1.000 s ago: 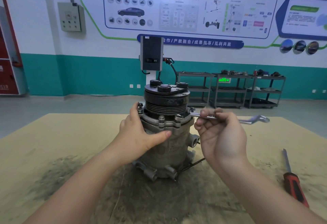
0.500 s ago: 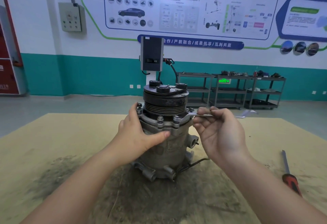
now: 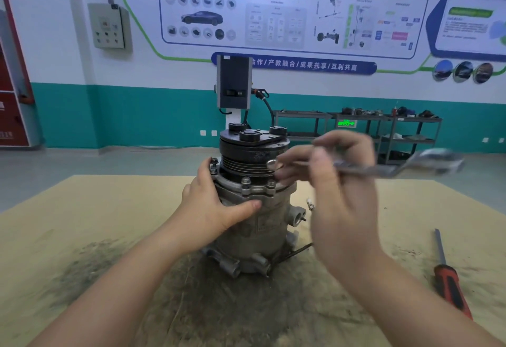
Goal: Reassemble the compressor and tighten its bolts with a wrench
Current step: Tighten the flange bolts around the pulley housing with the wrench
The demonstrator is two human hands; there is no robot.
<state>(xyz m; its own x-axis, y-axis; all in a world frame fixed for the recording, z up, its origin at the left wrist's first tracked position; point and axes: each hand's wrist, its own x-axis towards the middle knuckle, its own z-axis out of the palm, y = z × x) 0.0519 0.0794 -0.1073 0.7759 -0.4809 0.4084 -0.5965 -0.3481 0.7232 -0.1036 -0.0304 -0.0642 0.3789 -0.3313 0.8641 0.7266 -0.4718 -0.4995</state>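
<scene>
Grey cast-metal compressor (image 3: 254, 218) with black grooved pulley, upright at frame centre on the tan table (image 3: 82, 209), left hand (image 3: 216, 207) grasping its body; right hand (image 3: 336, 182) pinching a blurred steel wrench (image 3: 383, 167), long axis horizontal, near end just right of the flange bolts (image 3: 258, 182).

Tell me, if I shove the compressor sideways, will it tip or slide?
The compressor looks like heavy cast metal, so probably hard to slide. It stands upright with a bulky pulley on top, so a high push might tip it. The left hand gripping its body suggests it needs steadying.
</scene>
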